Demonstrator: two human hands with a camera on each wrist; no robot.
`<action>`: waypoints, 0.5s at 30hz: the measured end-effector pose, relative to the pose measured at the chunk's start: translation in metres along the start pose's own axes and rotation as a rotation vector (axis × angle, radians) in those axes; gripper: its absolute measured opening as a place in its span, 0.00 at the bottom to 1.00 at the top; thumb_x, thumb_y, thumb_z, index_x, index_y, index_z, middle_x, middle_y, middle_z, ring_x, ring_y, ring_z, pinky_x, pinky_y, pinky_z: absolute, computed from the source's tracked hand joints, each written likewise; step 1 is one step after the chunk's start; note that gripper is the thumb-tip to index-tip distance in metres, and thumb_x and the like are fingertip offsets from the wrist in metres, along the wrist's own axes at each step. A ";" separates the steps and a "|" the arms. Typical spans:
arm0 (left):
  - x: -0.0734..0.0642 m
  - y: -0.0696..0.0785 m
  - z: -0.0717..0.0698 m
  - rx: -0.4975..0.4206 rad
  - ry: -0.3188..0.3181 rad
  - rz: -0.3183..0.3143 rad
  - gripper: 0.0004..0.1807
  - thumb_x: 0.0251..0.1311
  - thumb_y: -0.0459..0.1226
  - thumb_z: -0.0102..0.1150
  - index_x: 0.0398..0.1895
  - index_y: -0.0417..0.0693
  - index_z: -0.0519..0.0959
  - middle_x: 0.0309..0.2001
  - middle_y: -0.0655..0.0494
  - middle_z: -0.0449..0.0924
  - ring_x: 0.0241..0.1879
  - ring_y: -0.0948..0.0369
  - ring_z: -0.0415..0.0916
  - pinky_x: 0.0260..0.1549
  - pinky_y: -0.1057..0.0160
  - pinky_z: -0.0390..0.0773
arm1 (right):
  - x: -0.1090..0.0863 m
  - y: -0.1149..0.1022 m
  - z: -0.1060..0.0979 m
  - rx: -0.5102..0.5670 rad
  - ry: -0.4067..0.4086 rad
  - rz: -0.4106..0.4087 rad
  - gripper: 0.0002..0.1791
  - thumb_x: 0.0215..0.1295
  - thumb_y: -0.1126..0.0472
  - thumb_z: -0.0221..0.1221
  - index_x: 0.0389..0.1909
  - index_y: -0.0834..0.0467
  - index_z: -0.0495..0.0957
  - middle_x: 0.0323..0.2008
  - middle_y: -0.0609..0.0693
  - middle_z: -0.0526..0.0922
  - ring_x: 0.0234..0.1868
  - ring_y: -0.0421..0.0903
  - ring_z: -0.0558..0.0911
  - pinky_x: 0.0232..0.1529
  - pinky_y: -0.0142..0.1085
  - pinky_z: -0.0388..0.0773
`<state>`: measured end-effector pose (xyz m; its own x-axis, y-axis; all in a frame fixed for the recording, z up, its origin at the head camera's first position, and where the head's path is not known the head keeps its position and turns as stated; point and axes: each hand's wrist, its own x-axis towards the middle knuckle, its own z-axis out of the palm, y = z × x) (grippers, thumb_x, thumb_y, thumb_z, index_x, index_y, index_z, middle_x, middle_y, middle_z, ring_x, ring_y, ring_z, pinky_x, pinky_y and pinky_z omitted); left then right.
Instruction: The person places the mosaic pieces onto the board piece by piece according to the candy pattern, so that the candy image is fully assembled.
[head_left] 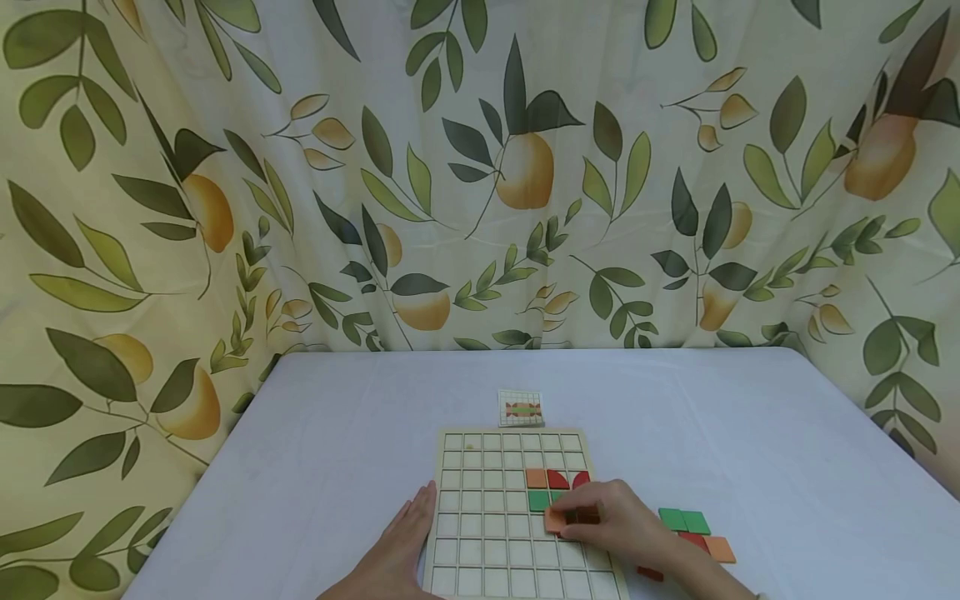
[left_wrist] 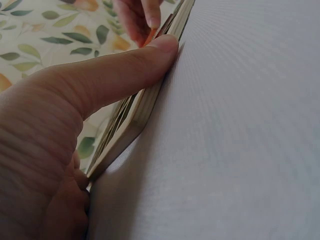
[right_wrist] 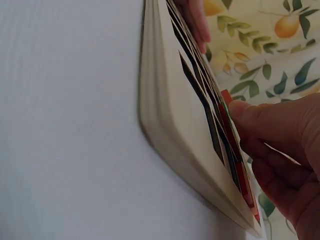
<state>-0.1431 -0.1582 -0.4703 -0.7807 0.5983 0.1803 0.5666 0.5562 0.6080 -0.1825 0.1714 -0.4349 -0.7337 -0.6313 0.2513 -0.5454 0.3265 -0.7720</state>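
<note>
A pale wooden grid board [head_left: 471, 527] lies on the table. My right hand [head_left: 618, 521] pinches an orange square tile [head_left: 554, 522] over the board's right half. In the right wrist view, thumb and fingers meet on this tile [right_wrist: 226, 96], which stands tilted above the grid. Behind it, another orange tile [head_left: 536, 477], red-patterned tiles [head_left: 557, 479] and a green tile [head_left: 538, 500] sit in cells; the hand partly hides more. My left hand [head_left: 397, 550] rests with straight fingers against the board's left side. Its thumb [left_wrist: 135, 67] lies along the near edge.
Right of the board, beside the right forearm, lie loose green tiles [head_left: 684, 521], an orange tile [head_left: 720, 549] and red tiles [head_left: 693, 540]. A small card [head_left: 521, 408] with a coloured grid pattern stands beyond the board. A leaf-and-fruit curtain [head_left: 480, 250] hangs behind the white table [head_left: 337, 433].
</note>
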 end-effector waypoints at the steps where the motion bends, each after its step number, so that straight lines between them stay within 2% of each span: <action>1: 0.000 0.000 0.000 0.002 0.003 0.005 0.71 0.39 0.72 0.52 0.66 0.23 0.37 0.67 0.28 0.37 0.65 0.36 0.38 0.57 0.78 0.24 | 0.000 0.000 0.000 0.006 -0.011 0.014 0.13 0.57 0.56 0.63 0.42 0.57 0.83 0.38 0.44 0.83 0.37 0.39 0.79 0.37 0.32 0.78; 5: -0.001 0.000 0.000 0.007 0.010 0.015 0.70 0.40 0.72 0.52 0.66 0.22 0.37 0.67 0.27 0.38 0.65 0.35 0.38 0.57 0.78 0.24 | 0.001 -0.002 0.003 0.006 -0.029 0.017 0.14 0.57 0.56 0.63 0.42 0.57 0.83 0.38 0.44 0.83 0.39 0.39 0.79 0.38 0.33 0.78; 9: -0.001 0.001 0.000 -0.003 0.007 -0.009 0.71 0.39 0.71 0.55 0.66 0.23 0.37 0.67 0.28 0.38 0.65 0.37 0.37 0.57 0.78 0.24 | 0.003 -0.003 0.005 -0.045 -0.023 0.003 0.13 0.56 0.56 0.64 0.41 0.57 0.83 0.39 0.43 0.83 0.40 0.38 0.79 0.38 0.33 0.78; 15: 0.000 0.002 -0.001 -0.018 -0.013 -0.051 0.72 0.37 0.69 0.60 0.67 0.25 0.37 0.68 0.30 0.38 0.66 0.39 0.36 0.58 0.77 0.26 | 0.005 -0.005 0.007 -0.059 -0.024 0.071 0.12 0.55 0.56 0.65 0.41 0.54 0.83 0.38 0.41 0.82 0.39 0.36 0.78 0.36 0.32 0.77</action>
<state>-0.1420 -0.1576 -0.4677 -0.8047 0.5771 0.1389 0.5215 0.5755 0.6300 -0.1803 0.1617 -0.4344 -0.7618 -0.6214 0.1830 -0.5162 0.4116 -0.7511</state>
